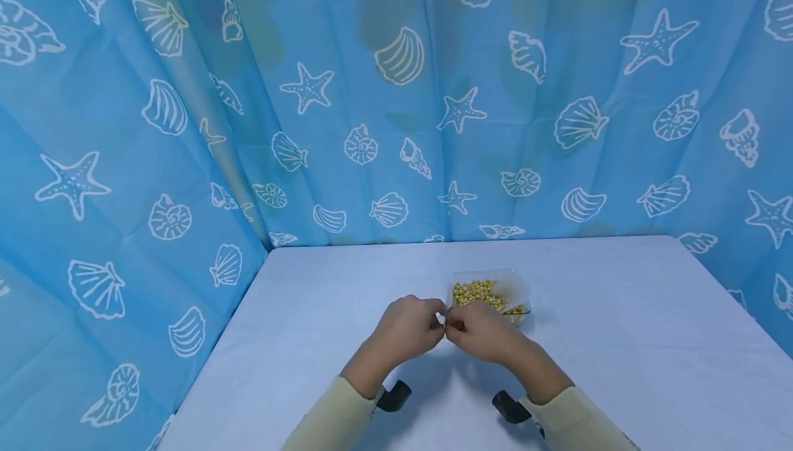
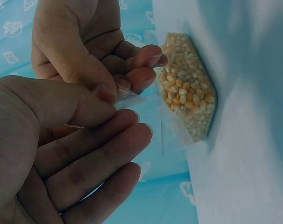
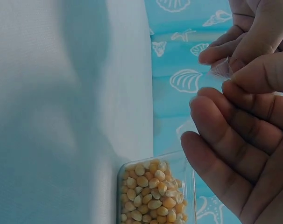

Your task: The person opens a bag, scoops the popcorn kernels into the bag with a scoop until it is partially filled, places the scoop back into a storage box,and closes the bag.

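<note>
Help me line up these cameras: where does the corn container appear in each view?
Head: corn container right of centre, below mid-height.
Left wrist: right of centre, mostly upper half.
Right wrist: bottom edge, near centre, partly cut off.
Shared landmark: blue shell-print curtain.

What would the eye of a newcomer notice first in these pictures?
The bright blue curtain, printed with white shells and starfish, fills the background. In front of it, on the white table, a clear container holds yellow corn kernels. Nearer the person, the left hand and the right hand meet, pinching a small piece of clear film.
</note>
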`<state>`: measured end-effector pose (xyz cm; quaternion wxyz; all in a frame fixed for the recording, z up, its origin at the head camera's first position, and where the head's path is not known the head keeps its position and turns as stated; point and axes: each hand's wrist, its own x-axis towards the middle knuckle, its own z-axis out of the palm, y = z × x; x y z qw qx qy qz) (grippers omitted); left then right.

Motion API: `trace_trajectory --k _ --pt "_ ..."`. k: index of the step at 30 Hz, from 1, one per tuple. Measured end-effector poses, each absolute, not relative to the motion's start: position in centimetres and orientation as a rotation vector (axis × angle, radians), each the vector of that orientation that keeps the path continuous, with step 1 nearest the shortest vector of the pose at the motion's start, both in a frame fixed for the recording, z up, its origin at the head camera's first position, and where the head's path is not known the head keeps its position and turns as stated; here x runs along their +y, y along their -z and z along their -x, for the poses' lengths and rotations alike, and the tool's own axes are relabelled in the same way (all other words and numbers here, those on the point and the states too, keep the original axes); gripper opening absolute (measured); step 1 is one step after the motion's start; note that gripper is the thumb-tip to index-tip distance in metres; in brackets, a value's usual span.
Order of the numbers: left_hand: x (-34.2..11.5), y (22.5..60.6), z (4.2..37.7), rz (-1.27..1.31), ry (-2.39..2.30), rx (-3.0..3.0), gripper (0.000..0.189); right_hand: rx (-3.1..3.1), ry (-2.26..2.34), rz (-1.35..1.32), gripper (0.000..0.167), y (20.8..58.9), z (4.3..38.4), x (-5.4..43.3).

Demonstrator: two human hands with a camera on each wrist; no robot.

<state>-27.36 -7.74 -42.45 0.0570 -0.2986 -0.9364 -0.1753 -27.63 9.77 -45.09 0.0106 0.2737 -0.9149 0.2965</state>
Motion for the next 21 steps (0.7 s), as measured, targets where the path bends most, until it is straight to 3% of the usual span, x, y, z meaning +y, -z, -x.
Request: trace_trajectory --k 21 --pt "-7.69 42.43 27.40 0.832 0.584 -2.877 0.018 -2.708 -0.646 -0.713 0.022 45.62 27.57 9.24"
